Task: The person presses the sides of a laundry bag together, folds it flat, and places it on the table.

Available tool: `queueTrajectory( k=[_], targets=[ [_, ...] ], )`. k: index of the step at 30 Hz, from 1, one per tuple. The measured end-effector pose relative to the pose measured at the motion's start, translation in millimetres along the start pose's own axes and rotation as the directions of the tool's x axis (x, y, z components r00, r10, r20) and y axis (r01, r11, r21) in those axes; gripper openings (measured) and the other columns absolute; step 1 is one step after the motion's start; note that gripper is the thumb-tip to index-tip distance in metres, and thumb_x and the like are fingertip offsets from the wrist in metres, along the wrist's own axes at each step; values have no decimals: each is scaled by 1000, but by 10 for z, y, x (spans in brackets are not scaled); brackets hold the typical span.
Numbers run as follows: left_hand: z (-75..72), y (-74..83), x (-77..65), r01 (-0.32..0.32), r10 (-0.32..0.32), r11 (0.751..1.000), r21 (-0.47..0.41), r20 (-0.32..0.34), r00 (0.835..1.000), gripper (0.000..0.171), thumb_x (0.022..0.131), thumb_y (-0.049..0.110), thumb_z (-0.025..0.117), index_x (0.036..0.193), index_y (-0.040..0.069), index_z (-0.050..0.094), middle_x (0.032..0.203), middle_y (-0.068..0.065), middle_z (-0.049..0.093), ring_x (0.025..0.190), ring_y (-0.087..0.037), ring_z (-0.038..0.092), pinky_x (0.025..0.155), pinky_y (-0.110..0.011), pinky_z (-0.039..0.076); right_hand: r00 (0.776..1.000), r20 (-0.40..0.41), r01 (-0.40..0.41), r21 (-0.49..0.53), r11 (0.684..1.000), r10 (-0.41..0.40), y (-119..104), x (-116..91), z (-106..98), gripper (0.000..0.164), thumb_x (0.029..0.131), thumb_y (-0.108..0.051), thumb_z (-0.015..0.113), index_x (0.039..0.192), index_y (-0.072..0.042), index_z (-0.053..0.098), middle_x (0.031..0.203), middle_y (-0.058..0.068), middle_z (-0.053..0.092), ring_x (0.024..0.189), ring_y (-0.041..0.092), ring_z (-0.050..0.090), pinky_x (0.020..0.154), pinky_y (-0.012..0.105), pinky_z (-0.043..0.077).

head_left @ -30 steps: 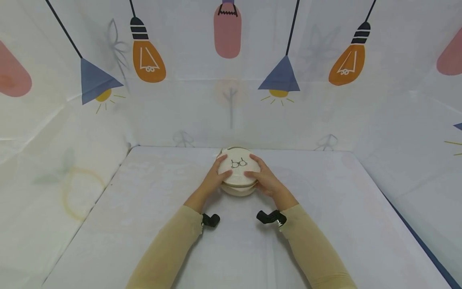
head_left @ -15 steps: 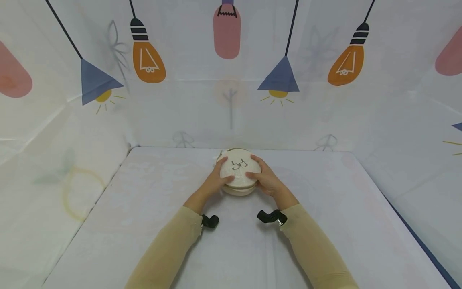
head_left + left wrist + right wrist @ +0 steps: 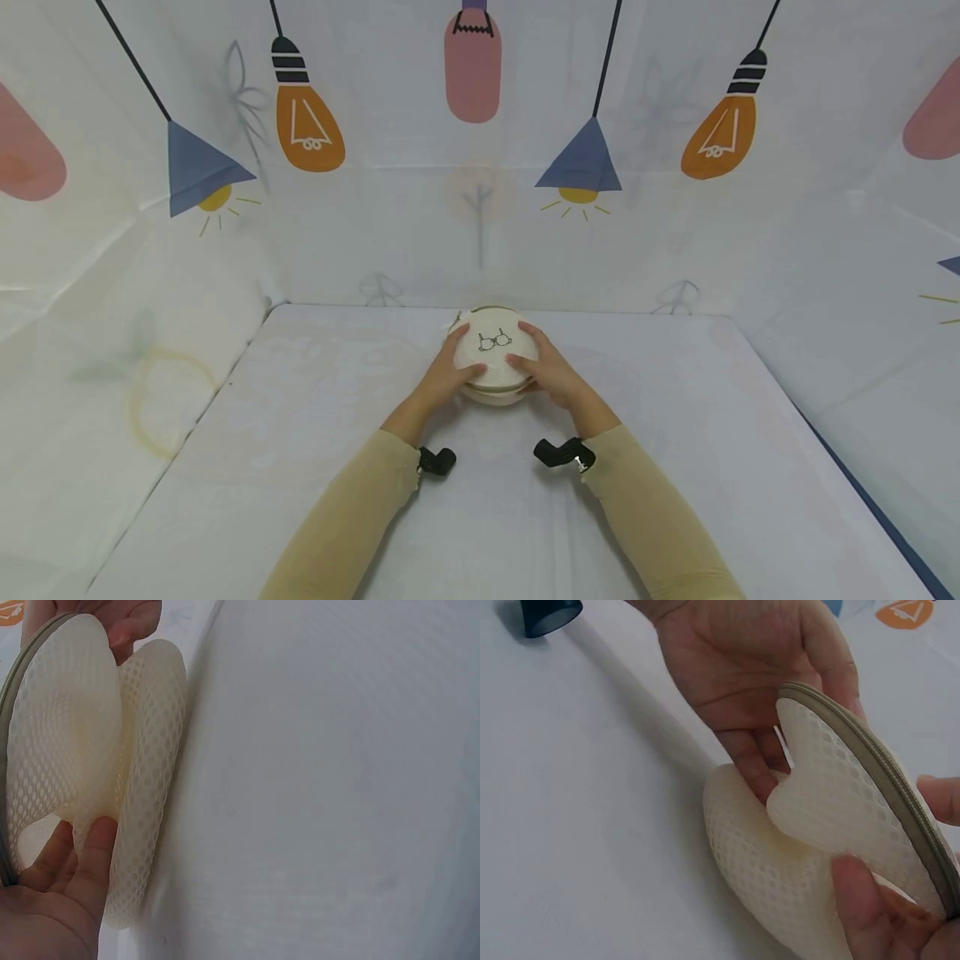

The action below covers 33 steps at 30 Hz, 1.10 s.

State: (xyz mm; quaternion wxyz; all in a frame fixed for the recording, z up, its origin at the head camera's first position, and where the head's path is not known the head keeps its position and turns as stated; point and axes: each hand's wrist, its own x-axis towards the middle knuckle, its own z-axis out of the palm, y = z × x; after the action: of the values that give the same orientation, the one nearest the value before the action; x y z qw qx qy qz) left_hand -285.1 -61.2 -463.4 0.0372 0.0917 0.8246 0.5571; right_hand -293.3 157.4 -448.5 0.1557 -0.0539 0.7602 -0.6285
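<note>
A round cream mesh laundry bag (image 3: 491, 354) stands near the far edge of the table, a small pair of glasses printed on its upper face. My left hand (image 3: 444, 371) grips its left side, and my right hand (image 3: 555, 373) holds the right side, thumbs on the printed face. Seen from the left wrist, the bag's mesh (image 3: 146, 772) splits into two puffy lobes, and fingertips press into the fold between them. A greenish-brown zipper (image 3: 877, 765) runs round the upper lobe in the right wrist view. The lower lobe is close over the table.
The white-covered table (image 3: 487, 517) spreads around the bag. Behind it rises a white cloth wall (image 3: 420, 225) printed with lamps and bulbs. Black wrist devices (image 3: 437, 460) sit on both wrists, beside beige sleeves (image 3: 345, 517).
The bag tips and shifts slightly between the hands, its glasses print moving a little right and then back left. Both hands keep their hold.
</note>
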Motion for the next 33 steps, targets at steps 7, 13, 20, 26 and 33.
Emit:
queueTrajectory(
  k=[7, 13, 20, 26, 33],
  targets=[
    [17, 37, -19, 18, -20, 997, -73, -36, 999, 85, 90, 27, 74, 159, 23, 26, 165, -12, 21, 151, -33, 17, 121, -54, 14, 999, 50, 2, 82, 997, -6, -16, -24, 6, 80, 99, -14, 64, 160, -31, 15, 160, 14, 17, 95, 26, 60, 73, 43, 60],
    [46, 30, -37, 16, -19, 998, -68, -36, 999, 85, 90, 29, 73, 160, 23, 24, 165, -13, 19, 151, -35, 17, 120, -57, 14, 999, 30, 18, 196, 980, -25, 4, -13, 10, 78, 99, -9, 61, 160, -28, 17, 161, 13, 18, 115, 25, 51, 81, 33, 53],
    [78, 79, -81, 4, -4, 1000, 5, -12, 1000, 87, 93, 34, 70, 161, 22, 17, 164, -17, 20, 149, -39, 21, 118, -58, 19, 997, -35, 73, 314, 947, -65, 0, 8, 21, 74, 99, -1, 59, 159, -20, 22, 160, 12, 25, 111, 19, 56, 81, 23, 53],
    [97, 106, -100, -2, 2, 999, 45, 0, 1000, 89, 94, 41, 69, 161, 22, 14, 164, -18, 22, 148, -38, 25, 117, -58, 23, 995, -73, 91, 339, 937, -70, -26, 1, 35, 68, 101, -5, 58, 159, -17, 25, 160, 12, 26, 109, 17, 57, 81, 20, 53],
    [78, 112, -113, -17, 17, 1000, -5, 2, 1000, 83, 97, 35, 66, 161, 20, 16, 166, -15, 17, 151, -35, 18, 120, -55, 17, 994, -103, 84, 369, 926, -49, -25, 4, 41, 66, 99, -3, 59, 157, -15, 30, 158, 14, 30, 103, 14, 60, 78, 20, 54]
  ],
)
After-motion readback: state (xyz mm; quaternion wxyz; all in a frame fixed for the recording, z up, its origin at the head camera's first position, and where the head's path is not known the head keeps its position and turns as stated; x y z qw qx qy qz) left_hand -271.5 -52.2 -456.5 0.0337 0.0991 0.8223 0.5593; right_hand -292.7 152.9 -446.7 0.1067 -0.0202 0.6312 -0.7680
